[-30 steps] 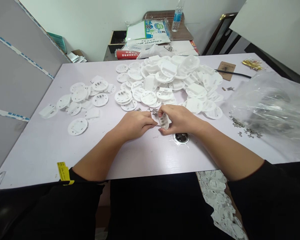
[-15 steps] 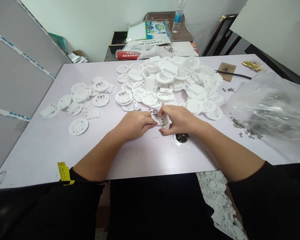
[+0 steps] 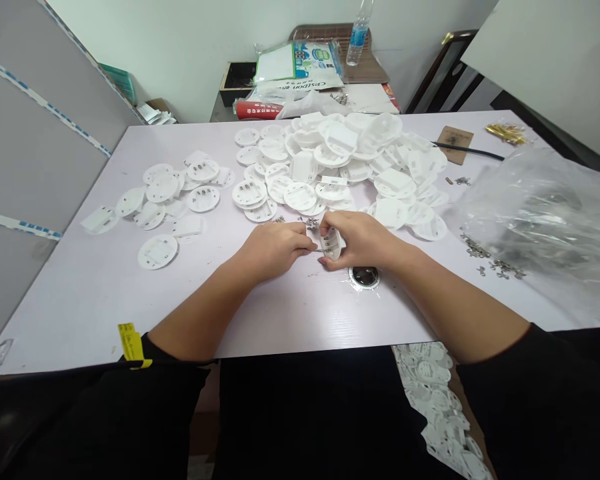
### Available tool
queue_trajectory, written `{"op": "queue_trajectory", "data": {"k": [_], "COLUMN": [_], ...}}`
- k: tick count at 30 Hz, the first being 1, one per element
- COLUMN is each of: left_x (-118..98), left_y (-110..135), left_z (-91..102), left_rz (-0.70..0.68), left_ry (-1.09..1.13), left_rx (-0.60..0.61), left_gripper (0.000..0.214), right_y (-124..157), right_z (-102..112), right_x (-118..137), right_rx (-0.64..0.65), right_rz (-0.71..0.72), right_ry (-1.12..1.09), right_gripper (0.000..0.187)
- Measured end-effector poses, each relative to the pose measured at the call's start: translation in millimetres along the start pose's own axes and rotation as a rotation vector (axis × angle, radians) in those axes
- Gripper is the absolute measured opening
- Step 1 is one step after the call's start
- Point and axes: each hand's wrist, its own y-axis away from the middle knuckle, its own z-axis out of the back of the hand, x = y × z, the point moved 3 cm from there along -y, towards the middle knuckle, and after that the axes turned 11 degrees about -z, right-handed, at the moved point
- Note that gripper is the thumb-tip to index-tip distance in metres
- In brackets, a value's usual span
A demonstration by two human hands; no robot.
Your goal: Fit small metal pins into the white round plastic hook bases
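In the head view my right hand [image 3: 363, 240] grips a white round plastic plate [image 3: 333, 245] by its rim, tilted on edge, with small metal pieces on its face turned to the left. My left hand [image 3: 275, 252] is closed on a thin metal tool, mostly hidden by the fingers; its tip touches or nearly touches the plate. Just behind the hands lies a small heap of metal clips [image 3: 311, 224]. Beyond it spreads a large pile of similar white plates [image 3: 340, 143], and several more plates [image 3: 158, 252] lie to the left.
A clear plastic bag [image 3: 540, 220] fills the table's right side, with loose metal clips [image 3: 503, 268] beside it. A round hole [image 3: 365, 276] sits in the tabletop near my right wrist. Brass-coloured parts [image 3: 505, 133] lie at the far right; more white plates [image 3: 435, 393] are below the front edge.
The view has shifted very slightly. Both hands hold nearly the same pose at the plate, with no clear change in grip.
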Motion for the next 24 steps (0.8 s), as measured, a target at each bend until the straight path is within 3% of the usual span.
{"op": "queue_trajectory", "data": {"k": [24], "left_x": [-9.4], "left_y": [-3.4], "left_z": [-8.6], "left_rz": [-0.058], "left_ry": [-0.156], "left_rx": [-0.021], "left_gripper": [0.031], "right_y": [-2.1], "right_z": [-3.9], "right_x": [-1.8], "right_rx": [-0.092], "right_rz": [0.075], "right_ry": [-0.13], "right_gripper": [0.033]}}
